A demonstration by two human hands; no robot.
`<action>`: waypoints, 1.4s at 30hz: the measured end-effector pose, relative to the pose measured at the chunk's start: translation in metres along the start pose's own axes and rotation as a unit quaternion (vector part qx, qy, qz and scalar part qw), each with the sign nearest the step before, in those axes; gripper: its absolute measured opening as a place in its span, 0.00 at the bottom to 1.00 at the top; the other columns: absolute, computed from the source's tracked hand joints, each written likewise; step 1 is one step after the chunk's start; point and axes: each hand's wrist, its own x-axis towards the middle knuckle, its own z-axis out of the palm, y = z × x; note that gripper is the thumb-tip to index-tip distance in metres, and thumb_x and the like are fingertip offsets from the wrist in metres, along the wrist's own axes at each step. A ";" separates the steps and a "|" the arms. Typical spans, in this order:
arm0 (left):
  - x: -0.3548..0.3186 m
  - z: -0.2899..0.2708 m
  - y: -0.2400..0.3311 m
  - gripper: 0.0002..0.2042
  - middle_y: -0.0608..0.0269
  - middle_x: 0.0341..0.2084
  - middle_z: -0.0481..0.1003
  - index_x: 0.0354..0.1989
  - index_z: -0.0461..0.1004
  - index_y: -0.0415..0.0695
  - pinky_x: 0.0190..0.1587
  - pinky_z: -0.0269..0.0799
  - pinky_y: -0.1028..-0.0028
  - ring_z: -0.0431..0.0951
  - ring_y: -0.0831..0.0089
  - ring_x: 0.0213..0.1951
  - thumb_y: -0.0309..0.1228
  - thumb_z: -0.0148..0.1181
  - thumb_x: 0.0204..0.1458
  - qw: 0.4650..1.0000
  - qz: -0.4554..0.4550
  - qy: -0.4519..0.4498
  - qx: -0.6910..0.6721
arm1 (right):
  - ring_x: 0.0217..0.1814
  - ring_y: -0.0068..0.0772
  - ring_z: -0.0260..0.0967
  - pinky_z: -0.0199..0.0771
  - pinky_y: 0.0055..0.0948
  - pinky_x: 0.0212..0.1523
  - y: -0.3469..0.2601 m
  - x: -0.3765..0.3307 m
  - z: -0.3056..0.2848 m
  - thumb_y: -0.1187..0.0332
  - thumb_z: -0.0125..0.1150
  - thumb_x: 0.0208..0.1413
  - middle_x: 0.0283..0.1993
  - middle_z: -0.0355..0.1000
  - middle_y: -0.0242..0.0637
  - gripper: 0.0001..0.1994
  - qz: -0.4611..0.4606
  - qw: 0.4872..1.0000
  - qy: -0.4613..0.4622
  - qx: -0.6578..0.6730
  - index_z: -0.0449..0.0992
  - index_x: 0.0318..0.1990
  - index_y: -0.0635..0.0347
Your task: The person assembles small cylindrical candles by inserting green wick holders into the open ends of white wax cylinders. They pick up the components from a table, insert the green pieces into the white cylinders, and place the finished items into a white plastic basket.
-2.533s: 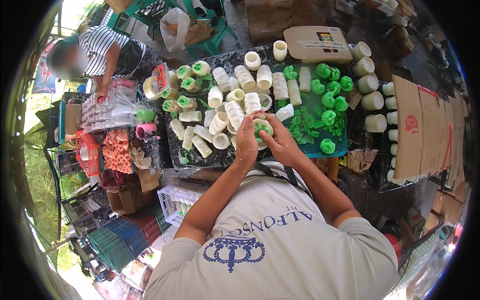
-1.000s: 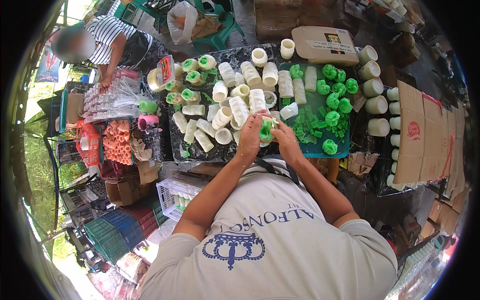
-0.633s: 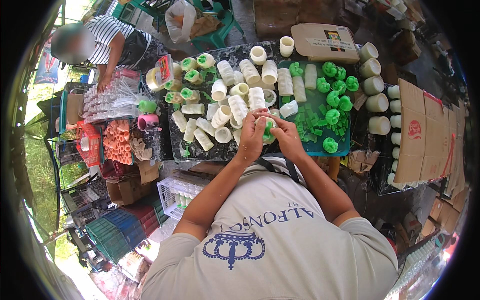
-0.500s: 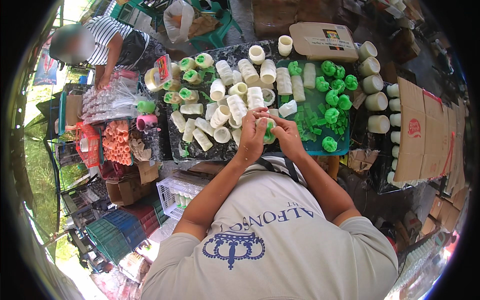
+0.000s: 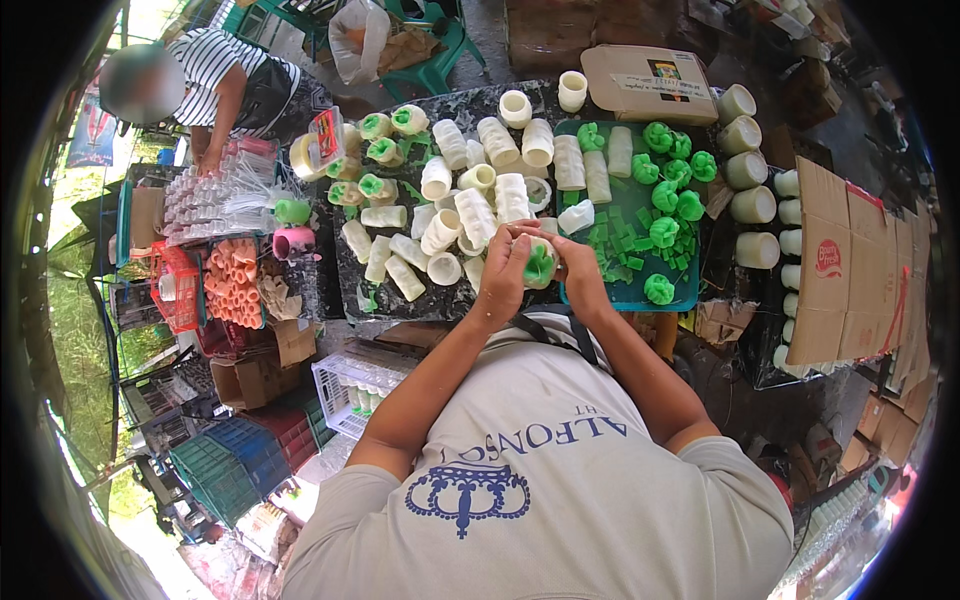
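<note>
My left hand (image 5: pixel 503 277) and my right hand (image 5: pixel 573 268) meet over the front edge of the table, both closed around one white cylinder with a green insert (image 5: pixel 540 264). Just beyond them lie many white cylinders (image 5: pixel 470 205) on a dark patterned table top (image 5: pixel 350 290). To the right sits a teal tray (image 5: pixel 680 296) with green flower-shaped pieces (image 5: pixel 668 185) and small green bits (image 5: pixel 610 245).
Another person in a striped shirt (image 5: pixel 225 75) bends over clear plastic pieces (image 5: pixel 210 200) at the back left. Orange pieces fill a tray (image 5: pixel 232 282). Cream cups (image 5: pixel 752 205) line the right side beside flattened cardboard (image 5: pixel 850 270). Crates (image 5: pixel 240 455) stand lower left.
My hands have stayed together on the white and green piece, shifting it slightly between the fingers. The view has moved a little.
</note>
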 end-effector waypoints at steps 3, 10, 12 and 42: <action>0.000 -0.005 0.002 0.15 0.55 0.63 0.68 0.58 0.68 0.39 0.67 0.63 0.69 0.70 0.71 0.61 0.36 0.43 0.74 0.999 -0.017 -0.025 -0.011 | 0.43 0.18 0.70 0.71 0.20 0.46 0.003 -0.001 -0.008 0.67 0.49 0.69 0.46 0.78 0.33 0.21 -0.044 0.990 -0.065 -0.121 0.76 0.64 0.66; -0.005 -0.009 0.019 0.21 0.50 0.67 0.64 0.63 0.62 0.38 0.73 0.54 0.63 0.64 0.61 0.68 0.29 0.48 0.62 0.993 0.034 -0.095 0.066 | 0.50 0.20 0.68 0.71 0.24 0.52 -0.006 -0.005 -0.007 0.69 0.51 0.70 0.53 0.76 0.36 0.21 -0.076 0.982 -0.079 -0.155 0.72 0.67 0.64; -0.006 -0.008 0.024 0.22 0.48 0.66 0.65 0.62 0.63 0.38 0.72 0.54 0.62 0.65 0.59 0.68 0.29 0.50 0.59 0.990 0.049 -0.097 0.091 | 0.53 0.22 0.69 0.71 0.25 0.55 -0.010 -0.008 -0.005 0.69 0.51 0.70 0.56 0.76 0.39 0.21 -0.099 0.976 -0.092 -0.169 0.71 0.68 0.64; 0.006 0.009 0.042 0.20 0.60 0.67 0.66 0.67 0.65 0.40 0.70 0.61 0.68 0.67 0.71 0.66 0.27 0.50 0.68 0.986 -0.090 -0.105 -0.093 | 0.58 0.26 0.72 0.71 0.27 0.61 -0.041 -0.006 -0.019 0.71 0.52 0.69 0.60 0.77 0.42 0.19 -0.091 0.983 -0.030 -0.158 0.75 0.64 0.68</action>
